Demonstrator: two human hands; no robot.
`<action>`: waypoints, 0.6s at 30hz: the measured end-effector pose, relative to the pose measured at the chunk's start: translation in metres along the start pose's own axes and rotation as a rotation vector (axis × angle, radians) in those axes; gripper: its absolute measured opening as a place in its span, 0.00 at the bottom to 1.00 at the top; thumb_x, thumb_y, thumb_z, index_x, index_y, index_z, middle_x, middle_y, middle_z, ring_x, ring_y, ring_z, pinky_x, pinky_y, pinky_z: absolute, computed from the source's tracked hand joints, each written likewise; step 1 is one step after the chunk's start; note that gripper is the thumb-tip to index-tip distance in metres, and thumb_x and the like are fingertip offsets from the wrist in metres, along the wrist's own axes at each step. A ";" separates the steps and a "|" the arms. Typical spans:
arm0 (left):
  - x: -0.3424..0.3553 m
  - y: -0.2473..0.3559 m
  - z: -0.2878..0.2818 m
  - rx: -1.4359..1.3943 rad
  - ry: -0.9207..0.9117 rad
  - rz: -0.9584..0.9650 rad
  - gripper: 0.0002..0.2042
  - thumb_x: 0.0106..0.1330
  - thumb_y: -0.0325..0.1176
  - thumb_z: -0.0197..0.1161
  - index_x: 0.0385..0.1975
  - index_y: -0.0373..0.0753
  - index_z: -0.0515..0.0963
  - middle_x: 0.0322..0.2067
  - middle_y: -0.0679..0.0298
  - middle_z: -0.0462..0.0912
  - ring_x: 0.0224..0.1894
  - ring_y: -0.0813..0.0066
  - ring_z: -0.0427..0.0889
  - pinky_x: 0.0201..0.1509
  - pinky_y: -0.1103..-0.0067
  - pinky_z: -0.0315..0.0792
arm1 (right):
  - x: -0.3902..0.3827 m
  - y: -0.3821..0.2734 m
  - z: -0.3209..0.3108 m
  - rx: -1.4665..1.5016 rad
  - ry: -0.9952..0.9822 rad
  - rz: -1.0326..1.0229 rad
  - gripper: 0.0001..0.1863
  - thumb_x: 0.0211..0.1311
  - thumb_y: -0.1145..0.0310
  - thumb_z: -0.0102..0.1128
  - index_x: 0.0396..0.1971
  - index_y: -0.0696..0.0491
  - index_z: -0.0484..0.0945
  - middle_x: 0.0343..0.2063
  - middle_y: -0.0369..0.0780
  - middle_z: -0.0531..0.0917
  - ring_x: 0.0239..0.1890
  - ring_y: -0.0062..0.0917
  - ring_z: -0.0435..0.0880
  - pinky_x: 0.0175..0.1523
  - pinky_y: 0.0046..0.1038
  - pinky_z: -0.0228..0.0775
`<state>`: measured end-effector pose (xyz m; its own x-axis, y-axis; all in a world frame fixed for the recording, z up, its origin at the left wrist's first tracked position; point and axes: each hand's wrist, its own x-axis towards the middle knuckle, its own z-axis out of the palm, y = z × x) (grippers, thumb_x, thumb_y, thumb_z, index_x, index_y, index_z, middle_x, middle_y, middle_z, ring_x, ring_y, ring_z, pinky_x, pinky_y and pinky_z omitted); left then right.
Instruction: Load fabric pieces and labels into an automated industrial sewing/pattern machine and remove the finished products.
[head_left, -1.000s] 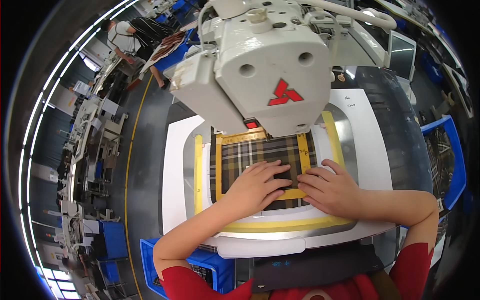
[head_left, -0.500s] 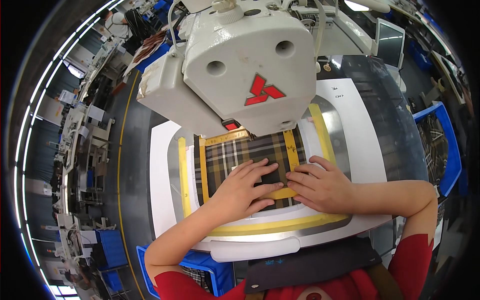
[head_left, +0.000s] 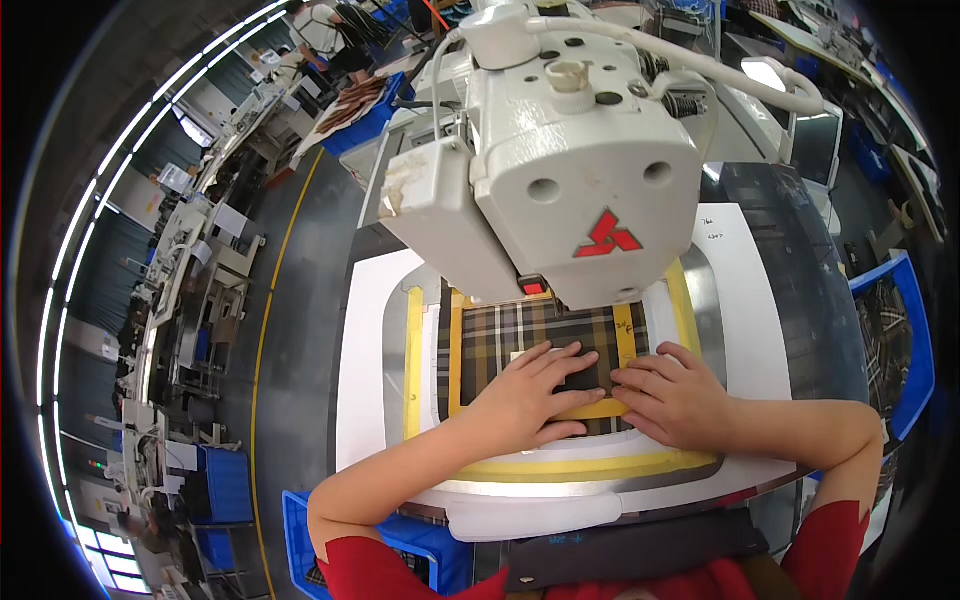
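the plaid cloth (head_left: 480, 365) lies flat in the middle of the work plate, under the near side of a white sewing machine head (head_left: 590, 190), with a yellow frame (head_left: 456, 350) on top of it. the left hand (head_left: 530, 400) rests palm down over the cloth and the frame's near bar; its fingers are spread and released, clasping nothing. the right hand (head_left: 675, 400) lies at the frame's near right corner, fingers side by side and slightly bent, loose rather than clenched, their tips at the right bar. whether those tips press on the bar or on the cloth beside it is hard to tell from this angle.

around the cloth runs a white border with strips of yellow tape (head_left: 413, 365) on its left, right and near sides. white sheets (head_left: 365, 335) lie farther out to left and right on the dark table (head_left: 815, 290). a blue bin (head_left: 440, 552) is at the near left, below the table edge, and another blue crate (head_left: 925, 365) stands at the right with plaid fabric (head_left: 880, 320) in it. at the far left, a person in a white top (head_left: 320, 28) stands near other benches.
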<state>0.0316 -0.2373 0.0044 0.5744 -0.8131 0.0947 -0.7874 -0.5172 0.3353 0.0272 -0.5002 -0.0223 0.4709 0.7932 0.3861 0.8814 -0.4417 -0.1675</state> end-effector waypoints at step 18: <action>-0.003 0.007 0.002 0.075 0.083 -0.004 0.21 0.60 0.47 0.65 0.50 0.46 0.79 0.59 0.55 0.71 0.59 0.55 0.70 0.63 0.62 0.62 | -0.007 -0.004 -0.001 0.053 0.101 0.028 0.16 0.54 0.68 0.62 0.42 0.56 0.79 0.44 0.40 0.78 0.48 0.32 0.77 0.55 0.34 0.68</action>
<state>0.0243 -0.2386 0.0047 0.5915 -0.7877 0.1721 -0.7980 -0.5413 0.2650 0.0200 -0.5043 -0.0239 0.4913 0.7336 0.4694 0.8701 -0.4379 -0.2263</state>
